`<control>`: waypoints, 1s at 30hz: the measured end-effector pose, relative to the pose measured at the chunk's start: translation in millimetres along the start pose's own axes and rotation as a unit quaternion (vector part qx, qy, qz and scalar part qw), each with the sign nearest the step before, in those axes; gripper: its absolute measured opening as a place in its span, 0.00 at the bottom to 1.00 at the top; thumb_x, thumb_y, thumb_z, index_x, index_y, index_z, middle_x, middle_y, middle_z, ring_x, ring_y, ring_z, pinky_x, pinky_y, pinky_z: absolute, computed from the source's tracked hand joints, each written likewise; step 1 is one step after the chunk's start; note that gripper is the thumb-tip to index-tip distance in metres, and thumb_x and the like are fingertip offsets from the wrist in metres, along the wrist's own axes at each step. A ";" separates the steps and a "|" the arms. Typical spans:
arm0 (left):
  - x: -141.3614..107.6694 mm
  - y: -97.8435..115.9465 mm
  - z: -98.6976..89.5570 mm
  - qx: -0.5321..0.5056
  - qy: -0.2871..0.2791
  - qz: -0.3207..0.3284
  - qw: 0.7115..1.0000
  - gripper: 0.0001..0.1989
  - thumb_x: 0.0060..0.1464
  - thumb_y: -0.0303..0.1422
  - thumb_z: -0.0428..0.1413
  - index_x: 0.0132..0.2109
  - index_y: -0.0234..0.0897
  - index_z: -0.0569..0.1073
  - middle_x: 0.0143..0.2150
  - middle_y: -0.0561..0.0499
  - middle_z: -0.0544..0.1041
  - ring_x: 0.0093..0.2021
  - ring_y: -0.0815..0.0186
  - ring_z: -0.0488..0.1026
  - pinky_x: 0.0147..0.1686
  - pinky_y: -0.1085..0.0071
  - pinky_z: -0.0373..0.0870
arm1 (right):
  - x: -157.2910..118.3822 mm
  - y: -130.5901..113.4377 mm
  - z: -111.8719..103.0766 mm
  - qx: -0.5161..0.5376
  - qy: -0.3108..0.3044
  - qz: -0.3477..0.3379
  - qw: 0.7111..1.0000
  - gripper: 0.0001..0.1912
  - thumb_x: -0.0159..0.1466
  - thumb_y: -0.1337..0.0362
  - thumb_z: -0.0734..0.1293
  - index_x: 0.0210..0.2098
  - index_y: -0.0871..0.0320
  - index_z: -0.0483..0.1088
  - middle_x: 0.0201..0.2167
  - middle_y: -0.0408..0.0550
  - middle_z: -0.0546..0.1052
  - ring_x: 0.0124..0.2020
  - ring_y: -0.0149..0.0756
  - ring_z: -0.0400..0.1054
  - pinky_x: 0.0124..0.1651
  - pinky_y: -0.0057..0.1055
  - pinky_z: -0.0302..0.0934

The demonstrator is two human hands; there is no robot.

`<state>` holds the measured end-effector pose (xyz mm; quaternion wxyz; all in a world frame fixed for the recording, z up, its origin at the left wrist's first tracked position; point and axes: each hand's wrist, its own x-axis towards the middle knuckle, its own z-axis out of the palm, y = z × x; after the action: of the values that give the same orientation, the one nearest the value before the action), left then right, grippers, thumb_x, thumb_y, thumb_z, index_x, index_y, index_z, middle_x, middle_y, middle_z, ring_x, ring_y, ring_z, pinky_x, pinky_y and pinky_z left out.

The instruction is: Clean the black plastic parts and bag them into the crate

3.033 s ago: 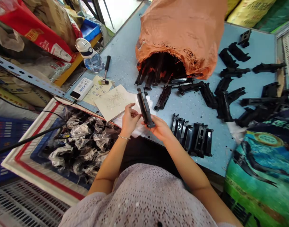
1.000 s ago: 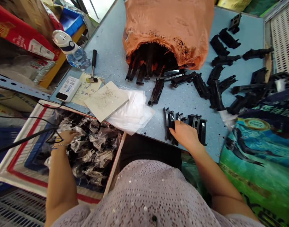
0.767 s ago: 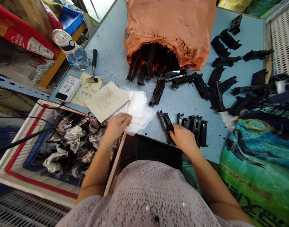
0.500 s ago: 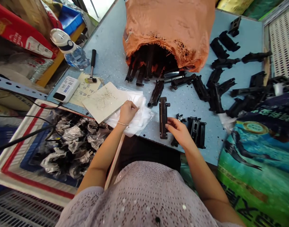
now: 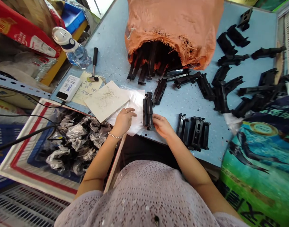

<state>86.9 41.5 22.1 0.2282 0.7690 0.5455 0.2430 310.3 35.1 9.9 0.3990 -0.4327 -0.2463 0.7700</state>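
Observation:
My right hand point(image 5: 162, 126) grips a long black plastic part point(image 5: 148, 111) by its right side, upright over the edge of the thin white plastic bags point(image 5: 137, 97). Just left of that part is my left hand point(image 5: 123, 121), its fingers stretched out and slightly apart, holding nothing, above the bags. A tan square board point(image 5: 106, 100) lies beside the bags. To the right of my right hand, several similar black parts point(image 5: 193, 132) stand in a row near the table's front edge. Another black part point(image 5: 159, 91) lies just behind the held one.
An orange woven sack point(image 5: 172, 25) spills black parts onto the blue table point(image 5: 108, 41). More parts point(image 5: 221, 94) lie scattered right. A hammer point(image 5: 95, 61), water bottle point(image 5: 75, 52) and white device point(image 5: 69, 88) stand left. A crate point(image 5: 19, 157) holds bagged parts; a green-blue sack point(image 5: 260, 164) stands right.
My right hand has carried the black part left, from beside the row to the plastic bags. My left hand has drawn slightly left, its fingers now extended. The view has shifted a little.

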 end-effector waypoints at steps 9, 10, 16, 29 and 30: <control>-6.1 10.6 -2.9 0.079 0.075 0.030 0.994 0.19 0.58 0.17 0.45 0.40 0.36 0.79 0.52 0.42 0.80 0.50 0.56 0.76 0.53 0.55 0.72 | -14.2 -0.1 -3.2 -0.043 -0.013 0.002 0.999 0.17 0.51 0.56 0.79 0.38 0.58 0.78 0.35 0.46 0.81 0.30 0.32 0.73 0.35 0.30 0.69; -6.7 11.9 -5.0 0.079 0.079 0.033 0.993 0.18 0.58 0.17 0.46 0.39 0.36 0.79 0.51 0.43 0.80 0.49 0.56 0.76 0.53 0.56 0.72 | -15.5 -0.5 -3.6 -0.045 -0.014 0.002 0.999 0.17 0.52 0.56 0.78 0.38 0.58 0.79 0.35 0.46 0.81 0.31 0.32 0.73 0.36 0.30 0.69; -8.7 19.4 -4.2 0.131 0.012 -0.024 0.991 0.19 0.56 0.17 0.47 0.42 0.35 0.81 0.47 0.42 0.82 0.45 0.52 0.76 0.46 0.55 0.76 | -22.0 -6.1 -5.8 -0.045 -0.019 -0.012 0.999 0.17 0.53 0.56 0.78 0.39 0.57 0.80 0.36 0.46 0.82 0.32 0.33 0.74 0.38 0.31 0.69; -8.0 15.2 -4.1 0.000 0.121 0.051 0.991 0.30 0.64 0.21 0.46 0.71 0.39 0.64 0.70 0.40 0.67 0.69 0.59 0.65 0.68 0.59 0.67 | -52.8 12.2 -15.5 0.022 -0.095 0.121 0.988 0.18 0.52 0.55 0.80 0.36 0.58 0.78 0.29 0.46 0.81 0.26 0.32 0.74 0.29 0.27 0.70; -10.5 17.2 -3.1 -0.007 0.121 0.062 0.991 0.30 0.64 0.21 0.46 0.71 0.39 0.62 0.70 0.40 0.66 0.70 0.58 0.64 0.69 0.58 0.65 | -53.1 15.6 -13.7 0.036 -0.115 0.150 0.981 0.18 0.52 0.55 0.80 0.35 0.59 0.77 0.29 0.48 0.81 0.26 0.33 0.75 0.29 0.27 0.71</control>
<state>94.5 26.6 33.8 0.1502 0.7649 0.5184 0.3516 332.2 -17.1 16.6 0.2634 -0.3583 -0.1952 0.8742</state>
